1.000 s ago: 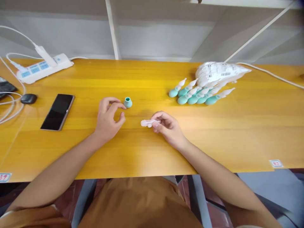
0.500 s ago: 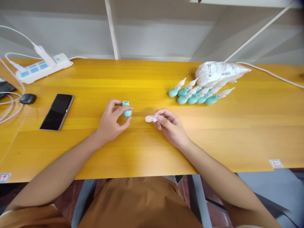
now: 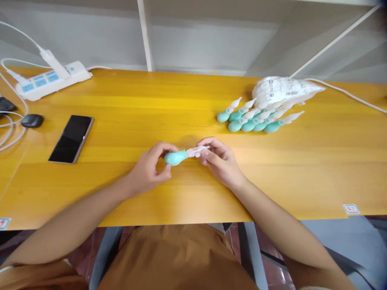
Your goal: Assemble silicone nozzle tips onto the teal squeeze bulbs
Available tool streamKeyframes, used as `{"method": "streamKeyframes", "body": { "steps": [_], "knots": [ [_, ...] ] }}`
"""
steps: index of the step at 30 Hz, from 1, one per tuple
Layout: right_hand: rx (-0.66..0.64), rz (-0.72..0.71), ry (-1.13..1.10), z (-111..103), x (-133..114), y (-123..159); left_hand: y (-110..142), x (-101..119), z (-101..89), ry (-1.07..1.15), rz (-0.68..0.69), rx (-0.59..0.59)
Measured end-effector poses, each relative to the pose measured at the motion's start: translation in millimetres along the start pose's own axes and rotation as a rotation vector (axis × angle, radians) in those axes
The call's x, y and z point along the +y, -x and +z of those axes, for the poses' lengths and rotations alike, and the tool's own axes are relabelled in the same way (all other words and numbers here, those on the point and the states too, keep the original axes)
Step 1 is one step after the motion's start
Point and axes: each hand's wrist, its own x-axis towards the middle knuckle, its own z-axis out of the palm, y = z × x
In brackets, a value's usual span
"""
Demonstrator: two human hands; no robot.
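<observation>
Between thumb and fingers, my left hand [image 3: 151, 167] grips a teal rubber bulb [image 3: 175, 158] lying on its side, its neck facing right. A clear plastic nozzle [image 3: 194, 152] is pinched in my right hand [image 3: 220, 161]. The wide end of the nozzle meets the mouth of the bulb; I cannot tell how deep it sits inside. Farther back on the right lie several teal bulb aspirators [image 3: 248, 125] with pale tips, grouped close together.
Behind the aspirators rests a white plastic bag [image 3: 284, 92]. On the left are a phone [image 3: 71, 139], a black mouse [image 3: 32, 120] and a white power strip [image 3: 54, 81] with cables. The wooden desk [image 3: 136, 108] ends at a grey partition [image 3: 196, 48].
My left hand has moved right and turned the bulb from upright onto its side, bringing its mouth against the nozzle. My right hand has barely moved.
</observation>
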Motion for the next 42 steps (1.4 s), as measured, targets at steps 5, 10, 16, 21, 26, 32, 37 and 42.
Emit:
{"method": "streamKeyframes", "body": {
  "steps": [5,10,16,21,26,32,37,42],
  "knots": [
    [-0.001,-0.050,0.022,2,-4,1,0,-1,-0.1,0.052,-0.008,0.020],
    [-0.024,-0.158,0.163,3,-11,1,-2,2,-0.1,0.100,-0.032,0.028],
    [-0.062,-0.328,0.342,-6,-14,3,-6,3,-0.5,0.294,-0.098,0.030],
    [-0.031,-0.458,0.522,-6,-23,4,-9,1,-1.8,0.429,-0.181,0.023],
    [-0.048,-0.499,0.565,-5,-26,3,-10,-1,-1.9,0.432,-0.190,0.033],
    [-0.035,-0.433,0.540,-9,-22,4,-9,-1,-1.2,0.398,-0.172,0.037],
    [-0.007,-0.350,0.472,-9,-22,4,-9,-1,-0.9,0.392,-0.173,0.054],
    [0.007,-0.292,0.432,-10,-22,3,-8,0,-0.4,0.347,-0.151,0.050]
  ]
}}
